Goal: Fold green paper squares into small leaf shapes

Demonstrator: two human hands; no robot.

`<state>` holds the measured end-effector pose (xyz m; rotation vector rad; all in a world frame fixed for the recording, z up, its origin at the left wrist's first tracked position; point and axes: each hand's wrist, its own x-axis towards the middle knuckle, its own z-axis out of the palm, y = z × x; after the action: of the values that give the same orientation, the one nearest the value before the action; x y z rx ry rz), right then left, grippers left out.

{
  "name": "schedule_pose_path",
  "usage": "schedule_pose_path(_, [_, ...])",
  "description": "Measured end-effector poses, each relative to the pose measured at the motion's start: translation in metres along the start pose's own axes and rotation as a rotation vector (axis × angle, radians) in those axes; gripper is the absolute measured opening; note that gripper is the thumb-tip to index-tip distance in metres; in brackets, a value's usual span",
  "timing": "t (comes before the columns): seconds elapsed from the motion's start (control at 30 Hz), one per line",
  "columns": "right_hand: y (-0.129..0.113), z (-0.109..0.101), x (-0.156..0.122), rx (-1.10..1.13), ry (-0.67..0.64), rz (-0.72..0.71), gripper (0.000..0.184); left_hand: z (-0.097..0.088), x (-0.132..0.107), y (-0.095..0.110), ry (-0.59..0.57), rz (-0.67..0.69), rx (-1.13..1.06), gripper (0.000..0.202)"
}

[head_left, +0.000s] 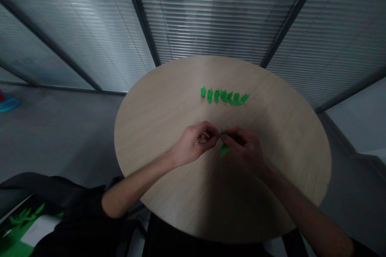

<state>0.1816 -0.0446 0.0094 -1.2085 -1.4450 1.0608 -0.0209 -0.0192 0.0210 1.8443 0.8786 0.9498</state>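
Note:
Over the middle of the round table, both hands meet at one small green leaf-shaped piece. My right hand pinches its upper part between thumb and fingers, and the lower tip hangs out below. From the other side my left hand closes thumb and fingertips at the piece's top edge. The fingers cover part of this piece. Beyond the hands lies a row of several similar green leaf-shaped pieces, some overlapping at the right end.
The round wooden table stands close to glass partitions with blinds. At the lower left, more green pieces and a white sheet lie beside a black cloth item. A blue object is on the grey floor far left.

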Motion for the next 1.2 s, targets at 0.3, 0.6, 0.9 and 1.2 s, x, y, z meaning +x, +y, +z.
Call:
schedule_pose_path(0.3, [0.0031, -0.0007, -0.0003, -0.009, 0.013, 0.003, 0.026, 0.0029, -0.0005, -0.0015, -0.036, -0.107, -0.168, 0.014])
schedule_pose_path(0.6, [0.0011, 0.0016, -0.0033, 0.02, 0.015, 0.014, 0.024, 0.0057, 0.0002, -0.0021, -0.052, -0.2, -0.356, 0.02])
schedule_pose_path(0.9, [0.0077, 0.0035, -0.0037, 0.001, 0.08, 0.014, 0.03, 0.0083, 0.0008, 0.0015, -0.06, -0.206, -0.399, 0.021])
schedule_pose_path(1.2, [0.0074, -0.0011, 0.0006, 0.079, 0.068, 0.022, 0.029, 0.0086, 0.0017, 0.0023, -0.033, -0.278, -0.378, 0.027])
